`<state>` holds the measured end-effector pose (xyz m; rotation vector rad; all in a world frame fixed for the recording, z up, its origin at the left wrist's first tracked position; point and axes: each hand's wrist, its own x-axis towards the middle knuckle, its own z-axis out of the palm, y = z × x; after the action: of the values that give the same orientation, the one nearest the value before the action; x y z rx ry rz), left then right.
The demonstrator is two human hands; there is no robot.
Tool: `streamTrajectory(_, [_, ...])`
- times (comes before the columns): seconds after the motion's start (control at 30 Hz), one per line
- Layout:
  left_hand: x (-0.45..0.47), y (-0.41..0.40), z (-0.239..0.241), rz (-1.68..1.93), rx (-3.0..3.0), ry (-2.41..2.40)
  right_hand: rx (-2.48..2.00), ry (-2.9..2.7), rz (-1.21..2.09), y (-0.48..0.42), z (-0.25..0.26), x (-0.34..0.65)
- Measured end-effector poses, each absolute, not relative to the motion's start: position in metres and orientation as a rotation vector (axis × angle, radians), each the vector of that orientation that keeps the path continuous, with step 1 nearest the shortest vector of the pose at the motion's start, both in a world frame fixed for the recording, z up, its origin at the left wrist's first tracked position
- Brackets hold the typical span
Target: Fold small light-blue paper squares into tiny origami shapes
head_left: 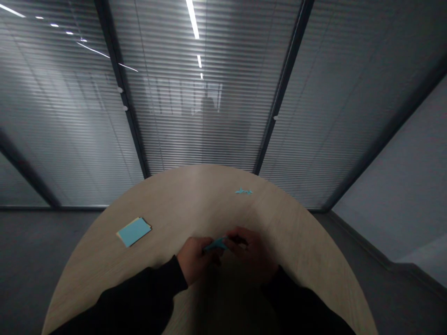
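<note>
Both my hands meet over the middle of a round light-wood table (300, 260). My left hand (193, 258) and my right hand (249, 253) pinch a small folded piece of blue paper (215, 244) between their fingertips, just above the tabletop. Black sleeves cover both my forearms. A small stack of paper sheets with a blue one on top (134, 231) lies to the left of my hands. A finished blue folded paper figure (243, 191) sits near the table's far edge.
Beyond the table stand glass walls with closed grey blinds and dark frames (282, 88). A grey floor surrounds the table, and a pale wall (401, 186) runs along the right.
</note>
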<state>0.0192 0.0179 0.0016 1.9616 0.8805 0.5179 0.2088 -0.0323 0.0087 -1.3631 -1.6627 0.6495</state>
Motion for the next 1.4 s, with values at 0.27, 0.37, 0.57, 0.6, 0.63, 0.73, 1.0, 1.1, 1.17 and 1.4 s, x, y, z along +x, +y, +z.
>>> streamTrajectory(0.27, [0.018, 0.020, -0.003, 0.560, 1.960, 0.864, -1.419, -1.594, 0.865, -0.034, 0.008, 0.202])
streamTrajectory(0.37, [0.018, 0.020, 0.000, 0.534, 1.999, 0.852, -1.420, -1.522, 0.907, -0.034, 0.010, 0.204])
streamTrajectory(0.57, [0.020, 0.018, -0.001, 0.561, 1.957, 0.888, -1.429, -1.424, 0.956, -0.034, 0.011, 0.202])
streamTrajectory(0.6, [0.020, 0.017, -0.001, 0.559, 1.946, 0.883, -1.417, -1.429, 0.966, -0.034, 0.010, 0.201])
streamTrajectory(0.63, [0.020, 0.016, -0.001, 0.556, 1.938, 0.878, -1.402, -1.438, 0.987, -0.034, 0.009, 0.200])
streamTrajectory(0.73, [0.020, 0.015, 0.001, 0.553, 1.944, 0.866, -1.378, -1.448, 1.043, -0.035, 0.007, 0.201])
streamTrajectory(1.0, [0.024, 0.016, 0.002, 0.523, 1.946, 0.846, -1.503, -1.304, 0.956, -0.031, 0.003, 0.213])
streamTrajectory(1.1, [0.026, 0.015, 0.004, 0.519, 1.915, 0.881, -1.489, -1.287, 0.929, -0.032, 0.004, 0.212])
streamTrajectory(1.17, [0.026, 0.015, 0.003, 0.517, 1.886, 0.875, -1.460, -1.270, 0.928, -0.032, 0.005, 0.212])
streamTrajectory(1.4, [0.026, 0.017, -0.005, 0.542, 1.853, 0.832, -1.475, -1.250, 0.837, -0.031, 0.011, 0.212])
